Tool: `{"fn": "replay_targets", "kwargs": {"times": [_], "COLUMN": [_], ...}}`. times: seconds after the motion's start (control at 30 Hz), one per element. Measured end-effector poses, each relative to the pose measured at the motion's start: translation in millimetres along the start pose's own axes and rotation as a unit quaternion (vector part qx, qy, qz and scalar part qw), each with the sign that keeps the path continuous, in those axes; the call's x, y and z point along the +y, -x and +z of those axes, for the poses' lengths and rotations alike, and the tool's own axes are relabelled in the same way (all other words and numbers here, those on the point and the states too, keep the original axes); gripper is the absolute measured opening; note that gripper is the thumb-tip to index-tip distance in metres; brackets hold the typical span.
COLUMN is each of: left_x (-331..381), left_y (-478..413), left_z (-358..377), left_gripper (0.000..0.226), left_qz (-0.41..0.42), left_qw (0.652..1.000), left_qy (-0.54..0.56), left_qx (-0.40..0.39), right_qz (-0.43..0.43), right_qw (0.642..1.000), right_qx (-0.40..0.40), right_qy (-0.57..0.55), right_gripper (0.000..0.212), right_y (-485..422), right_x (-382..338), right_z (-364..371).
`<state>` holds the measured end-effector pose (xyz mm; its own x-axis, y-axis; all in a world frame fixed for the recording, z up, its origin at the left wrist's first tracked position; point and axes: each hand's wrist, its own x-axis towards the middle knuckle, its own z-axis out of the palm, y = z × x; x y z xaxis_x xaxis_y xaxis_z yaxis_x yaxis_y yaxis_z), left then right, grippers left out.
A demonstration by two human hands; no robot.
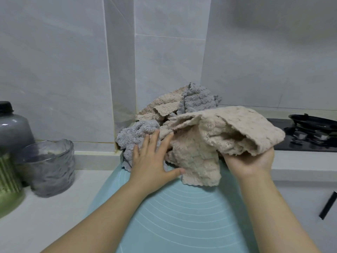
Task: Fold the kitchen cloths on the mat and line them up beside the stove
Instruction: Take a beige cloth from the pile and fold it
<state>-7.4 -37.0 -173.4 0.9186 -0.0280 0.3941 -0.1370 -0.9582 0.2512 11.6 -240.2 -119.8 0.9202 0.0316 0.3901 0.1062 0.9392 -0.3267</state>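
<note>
Head view: crumpled heap of kitchen cloths (164, 110) at far end of light blue mat (182, 216), pushed against tiled wall (63, 70) corner. Beige cloth (209, 141) lifted off front of heap, lower corner trailing onto mat. Gripped from below by right hand (249, 161), palm toward camera, fingers tucked out of sight inside the fold. Left hand (151, 159) flat on grey cloth (135, 132) at heap's left edge, fingers straight and spread wide, thumb stretched out beside beige cloth's hanging corner. Second grey cloth (198, 99) on top at back. Black stove (310, 136) just right of heap, on white counter (45, 216). Left of mat: glass bowl (51, 167), dark lidded jar (12, 128), green ribbed container (9, 179).
</note>
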Motion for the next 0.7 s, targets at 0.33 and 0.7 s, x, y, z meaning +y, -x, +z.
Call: {"fn": "replay_targets", "kwargs": {"times": [0.33,0.7], "left_x": [17.3,-0.8], "left_y": [-13.4,-67.3], "left_z": [6.6,-52.8], "left_gripper": [0.025,0.039], "left_qz": [-0.031,-0.014], "left_qw": [0.997,0.969], "left_qy": [0.062,-0.171], "left_qx": [0.026,0.180], "right_qz": [0.045,0.003], "right_qw": [0.997,0.995], "right_qx": [0.057,0.099], "right_qy": [0.007,0.021], "right_gripper": [0.034,0.020], "right_y": [-2.7,-2.1], "right_x": [6.0,-0.6], "right_z": [-3.7,-8.2]}}
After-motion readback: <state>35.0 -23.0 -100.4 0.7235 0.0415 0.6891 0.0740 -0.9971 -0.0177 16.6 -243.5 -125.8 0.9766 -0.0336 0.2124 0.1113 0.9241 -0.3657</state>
